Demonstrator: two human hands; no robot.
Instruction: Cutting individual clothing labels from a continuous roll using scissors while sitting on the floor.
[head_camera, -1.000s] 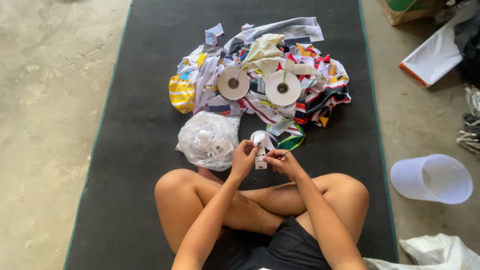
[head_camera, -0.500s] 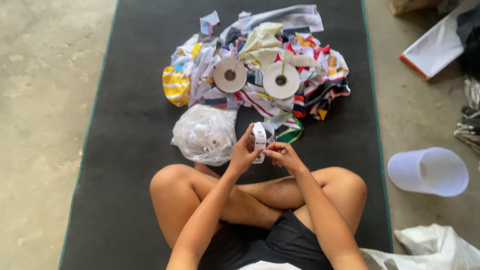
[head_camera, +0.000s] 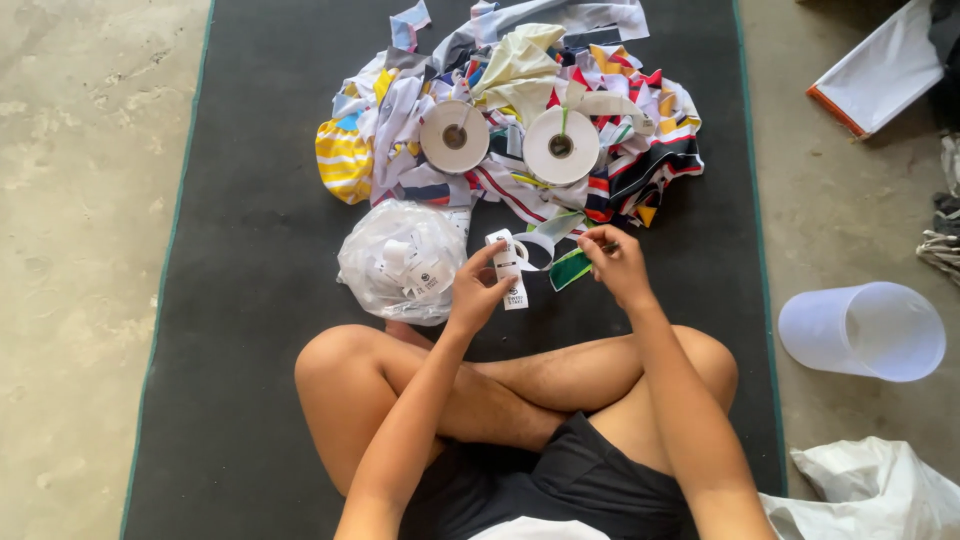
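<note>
Fingers of the left hand (head_camera: 475, 290) pinch a small white label (head_camera: 511, 272) (its printed side faces up), held above the crossed legs on the dark mat (head_camera: 240, 300). Right hand (head_camera: 618, 262) grips a green fabric strip (head_camera: 570, 268) just beside it. A clear bag of labels (head_camera: 400, 262) lies near the left hand; two white tape rolls (head_camera: 455, 137) rest on the heap of cloth scraps (head_camera: 640, 150) beyond.
</note>
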